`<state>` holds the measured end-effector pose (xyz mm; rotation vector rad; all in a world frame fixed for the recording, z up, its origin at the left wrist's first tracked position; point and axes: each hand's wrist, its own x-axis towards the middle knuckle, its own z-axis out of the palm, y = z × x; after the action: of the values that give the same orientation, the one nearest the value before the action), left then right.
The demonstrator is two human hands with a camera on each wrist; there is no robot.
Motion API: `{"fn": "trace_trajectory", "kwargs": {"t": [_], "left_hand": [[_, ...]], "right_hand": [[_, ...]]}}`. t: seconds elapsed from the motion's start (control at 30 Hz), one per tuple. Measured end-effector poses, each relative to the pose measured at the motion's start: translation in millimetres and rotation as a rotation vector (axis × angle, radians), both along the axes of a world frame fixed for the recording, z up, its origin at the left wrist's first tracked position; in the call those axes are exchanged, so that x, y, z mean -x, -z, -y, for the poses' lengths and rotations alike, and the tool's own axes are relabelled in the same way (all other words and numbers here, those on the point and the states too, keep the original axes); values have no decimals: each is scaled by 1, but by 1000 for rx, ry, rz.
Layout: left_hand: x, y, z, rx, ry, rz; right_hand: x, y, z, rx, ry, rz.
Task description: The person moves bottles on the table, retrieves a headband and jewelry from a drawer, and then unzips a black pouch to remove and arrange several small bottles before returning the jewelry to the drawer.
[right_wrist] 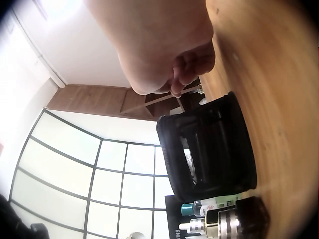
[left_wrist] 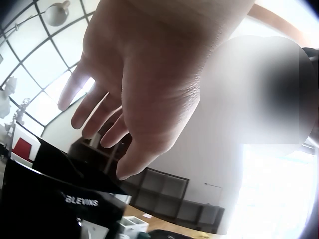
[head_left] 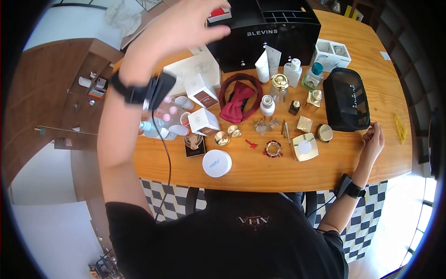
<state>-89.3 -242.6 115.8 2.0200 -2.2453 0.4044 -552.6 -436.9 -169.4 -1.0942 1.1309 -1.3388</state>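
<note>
My left hand (head_left: 183,28) is raised over the left end of a black organizer box (head_left: 232,51) lettered BLEVINS. Its fingers (left_wrist: 89,112) are spread and nearly straight in the left wrist view, with nothing held. A small red and white box (head_left: 219,14) lies in the organizer's top, close to the thumb and fingers. At the table's right side my right hand (head_left: 374,143) rests on the wood, fingers loosely curled around nothing. Just beyond it stands a black zippered mesh bag (head_left: 346,100), also seen in the right wrist view.
A burgundy bow headband (head_left: 239,100), white boxes (head_left: 204,122) and several bottles (head_left: 292,72) crowd the table before the organizer. Nearer me are a round white jar (head_left: 217,163), a beaded bracelet (head_left: 272,149) and a gold-edged square box (head_left: 305,147). A cable (head_left: 167,158) trails from my left wrist.
</note>
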Motion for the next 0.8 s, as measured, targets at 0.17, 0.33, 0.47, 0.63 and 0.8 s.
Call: {"fn": "trace_trajectory", "kwargs": {"t": [0.17,0.33,0.47,0.63,0.8], "left_hand": [[-42,-11,79,-265,-291,-233],[-114,49,138,-131,-349,30],[-121,60,148,-155,-386,86],[-128,66,150,-56,-433,61],[-123,65,147,-61,-519,95]], "right_hand": [[-2,-5,-3,-15,7,-11],[-1,-5,-3,-13,-1,-23],[-4,-8,-6,-29,23,-45],[-3,-5,-4,-14,-3,-44],[-4,-6,-5,-14,0,-56]]}}
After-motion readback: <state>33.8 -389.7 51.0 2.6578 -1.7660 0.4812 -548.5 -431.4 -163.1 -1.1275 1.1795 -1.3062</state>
